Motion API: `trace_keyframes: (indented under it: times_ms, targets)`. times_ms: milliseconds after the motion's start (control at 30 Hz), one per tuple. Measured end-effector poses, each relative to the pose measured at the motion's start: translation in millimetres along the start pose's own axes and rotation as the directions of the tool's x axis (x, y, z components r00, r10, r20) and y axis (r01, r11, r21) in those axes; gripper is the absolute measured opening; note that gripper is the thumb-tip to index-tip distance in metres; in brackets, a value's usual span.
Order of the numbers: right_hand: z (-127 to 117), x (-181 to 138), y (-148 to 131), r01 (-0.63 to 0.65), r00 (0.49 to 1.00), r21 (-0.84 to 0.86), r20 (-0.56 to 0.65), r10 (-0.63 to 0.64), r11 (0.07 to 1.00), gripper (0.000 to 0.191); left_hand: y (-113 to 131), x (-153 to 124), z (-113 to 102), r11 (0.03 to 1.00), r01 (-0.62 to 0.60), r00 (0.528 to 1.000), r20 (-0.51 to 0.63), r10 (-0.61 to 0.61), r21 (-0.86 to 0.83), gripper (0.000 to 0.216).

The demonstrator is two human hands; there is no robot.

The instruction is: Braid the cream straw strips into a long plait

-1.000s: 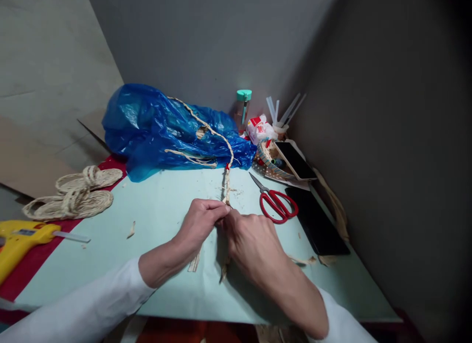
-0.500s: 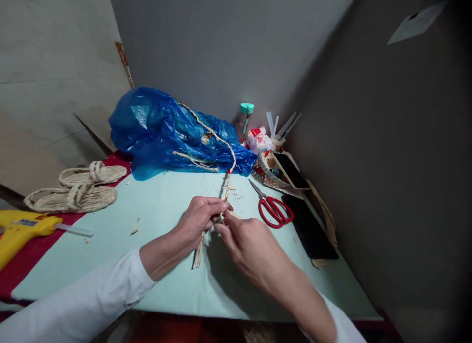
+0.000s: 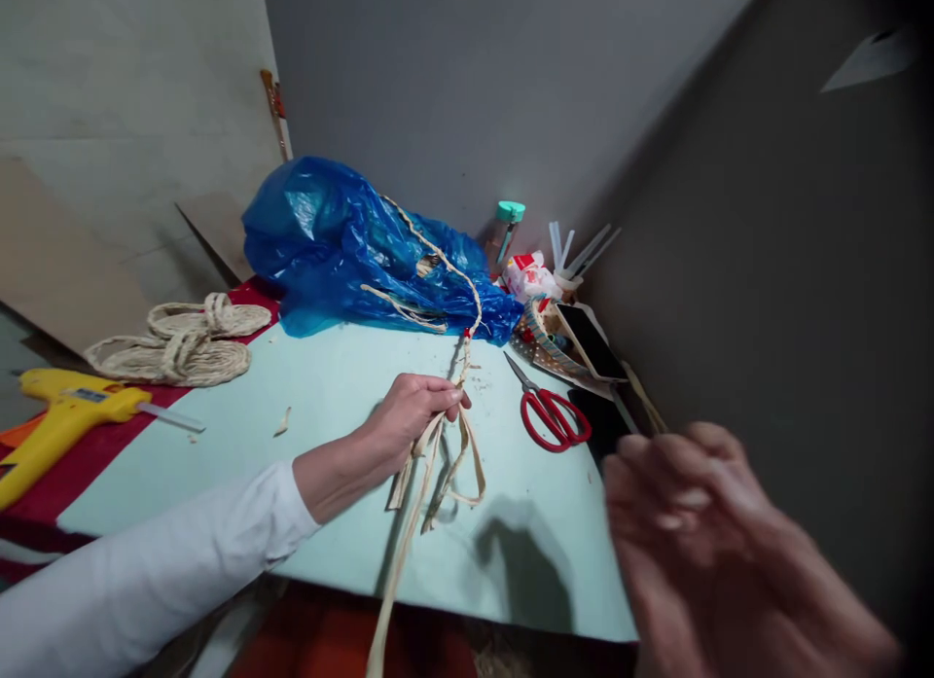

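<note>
My left hand (image 3: 419,415) is closed in a pinch on the lower end of a thin plaited straw cord (image 3: 461,367), above the table. Below its fingers several loose flat straw strips (image 3: 409,552) hang down; one is long and reaches the bottom edge, another bends into a loop. The cord runs up past a small red band (image 3: 467,334) and over the blue plastic bag (image 3: 328,240). Close to the camera on the right, my right hand (image 3: 700,522) is blurred, with its fingers curled in. Whatever it may hold cannot be made out.
Red-handled scissors (image 3: 555,420) lie right of the cord, beside a phone in a tray (image 3: 591,342). At left are woven straw sandals (image 3: 182,352) and a yellow glue gun (image 3: 80,406). A green-lidded jar (image 3: 510,213) and a cup of glue sticks (image 3: 569,281) stand behind.
My right hand has left the cord and moved right and towards the camera. My left hand stays on the cord, and the loose strips now hang spread below it. The view has shifted slightly.
</note>
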State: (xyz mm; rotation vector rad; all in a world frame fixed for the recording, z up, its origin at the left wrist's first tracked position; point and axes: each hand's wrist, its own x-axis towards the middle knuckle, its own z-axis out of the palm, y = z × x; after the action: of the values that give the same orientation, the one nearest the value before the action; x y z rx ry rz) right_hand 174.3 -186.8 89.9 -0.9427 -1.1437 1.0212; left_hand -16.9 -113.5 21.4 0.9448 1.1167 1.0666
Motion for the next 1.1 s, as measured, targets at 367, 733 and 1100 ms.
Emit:
trace_keyframes:
  times_ms: [367, 733, 1100]
  targets:
    - [46.3, 64.5, 80.2, -0.502, 0.625, -0.204, 0.586, 0.515, 0.841, 0.024, -2.3, -1.7, -3.5, 0.997, -0.022, 0.998, 0.051, 0.026, -0.072, 0.013]
    - [45.1, 50.0, 94.7, -0.479, 0.696, -0.159, 0.531, 0.484, 0.863, 0.029, -11.6, -16.5, 2.9, 0.975, -0.183, 0.981, -0.040, 0.189, 0.125, 0.023]
    - [36.6, 55.5, 111.2, -0.096, 0.851, -0.380, 0.449, 0.274, 0.920, 0.035, 16.3, -33.0, -1.4, 0.363, -0.203, 0.950, 0.093, 0.298, 0.910, 0.020]
